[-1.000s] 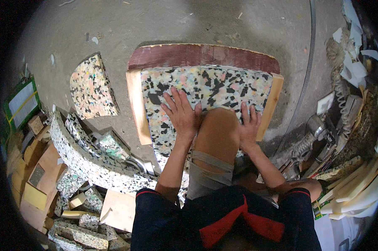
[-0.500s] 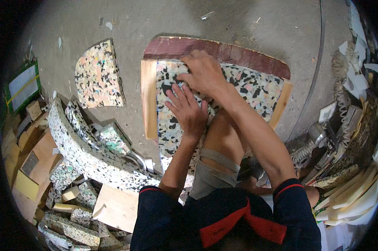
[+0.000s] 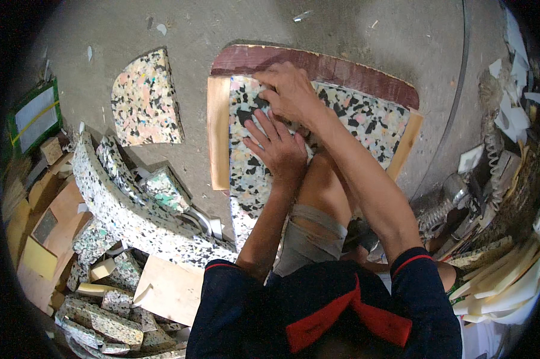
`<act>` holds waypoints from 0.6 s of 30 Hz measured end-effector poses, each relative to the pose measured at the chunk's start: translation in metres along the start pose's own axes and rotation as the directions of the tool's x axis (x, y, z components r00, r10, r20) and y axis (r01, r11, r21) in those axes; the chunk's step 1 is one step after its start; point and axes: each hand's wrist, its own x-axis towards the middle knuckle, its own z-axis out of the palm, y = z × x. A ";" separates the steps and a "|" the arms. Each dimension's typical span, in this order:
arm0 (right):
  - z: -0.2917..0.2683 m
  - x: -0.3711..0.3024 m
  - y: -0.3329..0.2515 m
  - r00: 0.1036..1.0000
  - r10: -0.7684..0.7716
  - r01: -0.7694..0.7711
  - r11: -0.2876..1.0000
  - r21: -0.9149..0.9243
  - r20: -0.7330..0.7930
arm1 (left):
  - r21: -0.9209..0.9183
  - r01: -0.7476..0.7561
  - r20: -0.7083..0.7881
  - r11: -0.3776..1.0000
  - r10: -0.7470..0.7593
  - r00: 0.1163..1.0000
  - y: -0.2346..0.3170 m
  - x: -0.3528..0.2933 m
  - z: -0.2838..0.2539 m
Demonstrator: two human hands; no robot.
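In front of me lies a speckled rebonded foam sheet (image 3: 359, 122), framed by a curved maroon board (image 3: 365, 75) along its far edge and pale wooden strips on its left (image 3: 219, 137) and right (image 3: 406, 143) sides. My left hand (image 3: 280, 149) rests flat on the foam with its fingers apart. Just beyond it, my right hand (image 3: 291, 90) touches the foam's far left part, its fingers bent and its thumb held away. The fingertips reach the seam beside the maroon board. No object shows in either hand. My bent leg and forearms cover the foam's near middle.
On the concrete floor to the left lies a loose foam piece (image 3: 147, 99) with a rounded side. Nearer, a long curved foam strip (image 3: 132, 203) borders a heap of foam offcuts and boards (image 3: 169, 290). A coiled hose (image 3: 494, 161) and scraps line the right side.
The whole view has shifted slightly. My right fingers have slid a little left along the foam's far edge, while my left hand keeps its place on the sheet.
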 end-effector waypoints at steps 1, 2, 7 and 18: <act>0.001 -0.001 0.000 1.000 -0.004 0.005 1.000 0.015 -0.027 | 0.009 0.011 -0.013 1.000 -0.011 1.000 0.001 -0.001 0.001; 0.001 -0.001 -0.001 0.999 -0.013 0.014 0.999 0.029 -0.036 | 0.017 0.015 -0.016 1.000 -0.015 1.000 0.001 -0.003 0.003; 0.004 -0.004 -0.012 0.997 0.021 -0.022 1.000 -0.005 -0.071 | 0.117 0.035 -0.015 0.993 -0.033 0.999 0.003 -0.004 0.007; -0.068 -0.099 0.050 0.884 -0.017 -0.116 0.960 -0.256 -0.466 | -0.096 -0.251 0.012 0.963 0.253 0.967 -0.015 0.048 -0.006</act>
